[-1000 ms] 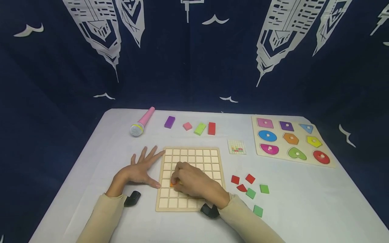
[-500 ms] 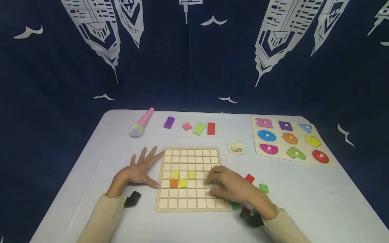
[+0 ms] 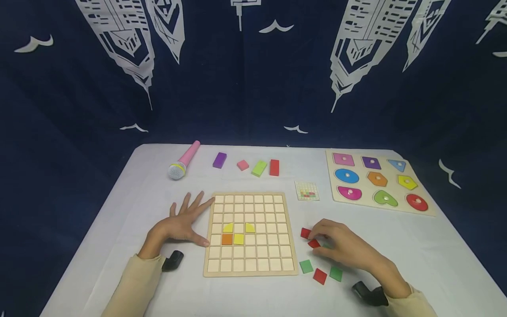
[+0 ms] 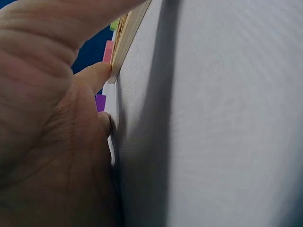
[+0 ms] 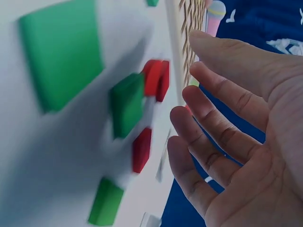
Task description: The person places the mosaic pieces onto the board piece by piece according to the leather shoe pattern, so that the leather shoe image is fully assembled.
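My left hand (image 3: 178, 224) lies with fingers spread at the left edge of a wooden grid board (image 3: 261, 264), thumb and index fingertip touching its rim. In the board's cells sit an orange square tile (image 3: 227, 239), a yellow square tile (image 3: 238, 239) and two yellow curved-edge tiles (image 3: 250, 228). Right of the board, my right hand (image 3: 340, 244) hovers over loose tiles with relaxed fingers and holds nothing. Nearest its fingertips are a red square tile (image 3: 305, 233) and a red curved-edge tile (image 3: 314, 243). The right wrist view shows a green tile (image 5: 127, 106) beside them, apart from the fingers.
Closer to the front lie green tiles (image 3: 306, 266) and another red tile (image 3: 320, 276). A pattern card (image 3: 307, 191) lies beyond the board. Behind stand a pink microphone (image 3: 184, 160) and several coloured blocks (image 3: 259, 168); a shape puzzle (image 3: 396, 209) is at back right.
My right hand has let go of the orange tile in its cell and moved right, off the board to the loose tiles. The yellow tiles are uncovered. My left hand has stayed put.
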